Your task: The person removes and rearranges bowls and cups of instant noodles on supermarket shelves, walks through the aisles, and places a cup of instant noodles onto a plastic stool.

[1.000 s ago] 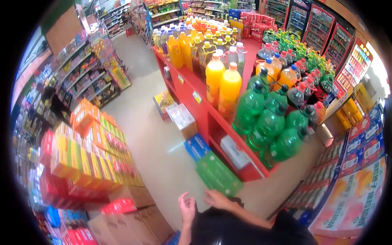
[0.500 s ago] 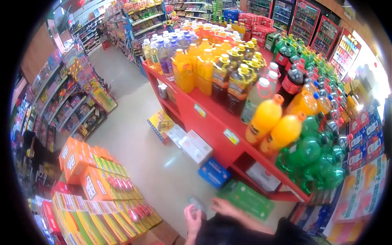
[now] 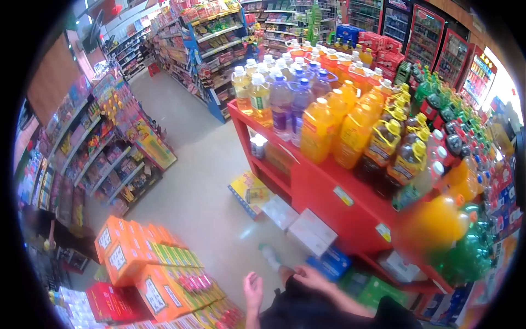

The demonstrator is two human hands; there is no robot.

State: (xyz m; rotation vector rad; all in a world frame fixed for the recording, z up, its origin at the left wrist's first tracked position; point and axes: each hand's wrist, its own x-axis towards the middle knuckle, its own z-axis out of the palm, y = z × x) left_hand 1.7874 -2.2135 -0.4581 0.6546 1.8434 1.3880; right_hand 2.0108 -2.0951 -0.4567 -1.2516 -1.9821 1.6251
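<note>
My left hand (image 3: pixel 253 290) is raised low in the view with loosely curled fingers and nothing in it. My right hand (image 3: pixel 311 277) hangs over my dark clothing, fingers relaxed and apart, and it holds nothing that I can see. Between and ahead of the hands, my foot (image 3: pixel 269 255) in a light shoe is on the pale floor (image 3: pixel 213 192). Nearest to my right hand are a blue box (image 3: pixel 330 264) and a green box (image 3: pixel 379 293) on the floor, below a red display stand (image 3: pixel 318 186).
Orange juice bottles (image 3: pixel 318 131), green soda bottles (image 3: pixel 466 257) and others crowd the stand. White cartons (image 3: pixel 312 231) and a yellow box (image 3: pixel 249 193) sit at its base. Stacked orange boxes (image 3: pixel 129 247) flank the aisle on the left, with a snack shelf (image 3: pixel 104 159) and a person (image 3: pixel 68 236) beyond.
My view has moved forward along the aisle, so the stand and boxes sit further right. My foot shows further ahead of my hands. Both hands still look empty.
</note>
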